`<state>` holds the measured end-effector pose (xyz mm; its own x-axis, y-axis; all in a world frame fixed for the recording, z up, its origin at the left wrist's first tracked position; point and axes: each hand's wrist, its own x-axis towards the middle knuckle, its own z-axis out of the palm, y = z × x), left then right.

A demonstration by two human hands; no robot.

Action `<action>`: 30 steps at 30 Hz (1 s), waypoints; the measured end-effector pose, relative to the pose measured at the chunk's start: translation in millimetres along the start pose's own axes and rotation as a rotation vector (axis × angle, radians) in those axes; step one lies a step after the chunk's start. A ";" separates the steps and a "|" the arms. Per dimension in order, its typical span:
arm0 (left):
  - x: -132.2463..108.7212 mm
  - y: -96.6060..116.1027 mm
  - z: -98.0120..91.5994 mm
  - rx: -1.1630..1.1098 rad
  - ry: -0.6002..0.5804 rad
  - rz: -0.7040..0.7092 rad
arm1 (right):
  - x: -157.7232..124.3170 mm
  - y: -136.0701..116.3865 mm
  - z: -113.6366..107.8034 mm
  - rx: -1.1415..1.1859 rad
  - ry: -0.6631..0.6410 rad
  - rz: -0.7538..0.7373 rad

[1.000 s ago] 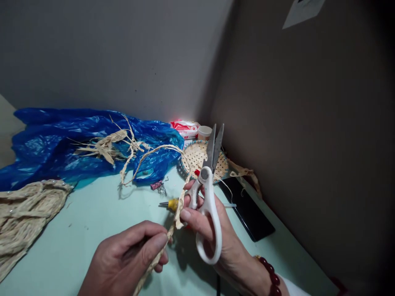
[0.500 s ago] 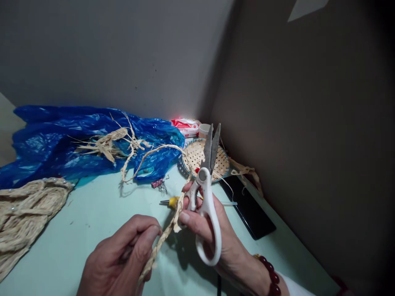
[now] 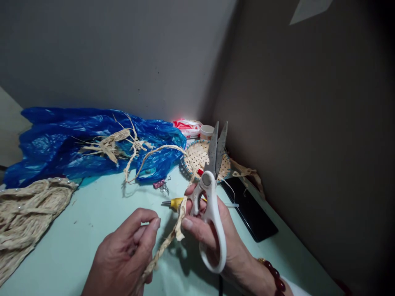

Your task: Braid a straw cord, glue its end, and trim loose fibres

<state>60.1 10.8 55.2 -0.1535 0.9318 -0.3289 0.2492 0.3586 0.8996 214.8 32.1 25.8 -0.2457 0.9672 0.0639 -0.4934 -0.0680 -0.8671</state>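
My right hand (image 3: pixel 212 226) grips white-handled scissors (image 3: pixel 212 213), blades pointing up and slightly apart. Between its thumb and fingers it also pinches a braided straw cord (image 3: pixel 166 242), with a short flat tail of fibre sticking out at the pinch. The cord slants down to the left into my left hand (image 3: pixel 126 250), whose lower fingers curl round it. Thumb and forefinger of that hand are pressed tip to tip; whether a fine scrap is between them I cannot make out. Upward, the cord continues over a small woven basket (image 3: pixel 197 154).
A blue plastic bag (image 3: pixel 55 135) with loose straw (image 3: pixel 108 146) lies at the back left. Coiled braid (image 3: pixel 33 213) sits at the left. A yellow-handled tool (image 3: pixel 175 203), a pink clip (image 3: pixel 159 184), a black phone (image 3: pixel 251 211), a cup (image 3: pixel 206 131) and a red-white packet (image 3: pixel 187 128) are around.
The pinched thumb and forefinger of my left hand have moved a little up, away from the cord. My right hand with the scissors has shifted slightly right in view.
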 end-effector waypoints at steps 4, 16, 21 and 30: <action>9.6 -2.6 -8.3 -0.084 -0.121 0.112 | 0.8 0.9 0.0 -0.020 0.058 -0.013; 10.5 -1.1 -12.6 -0.330 -0.253 -0.021 | 2.6 -6.7 2.1 -0.400 0.064 -0.128; 16.7 5.8 -21.7 -0.504 -0.140 -0.077 | -0.1 -25.9 -17.5 -1.077 0.073 -0.505; 17.0 18.1 -30.0 -0.802 -0.030 -0.110 | -0.9 -48.6 -35.1 -1.735 -0.101 -0.997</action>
<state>33.2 31.4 74.5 -0.1087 0.8987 -0.4250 -0.5288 0.3097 0.7902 268.3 43.2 50.6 -0.5149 0.4894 0.7039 0.7050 0.7089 0.0228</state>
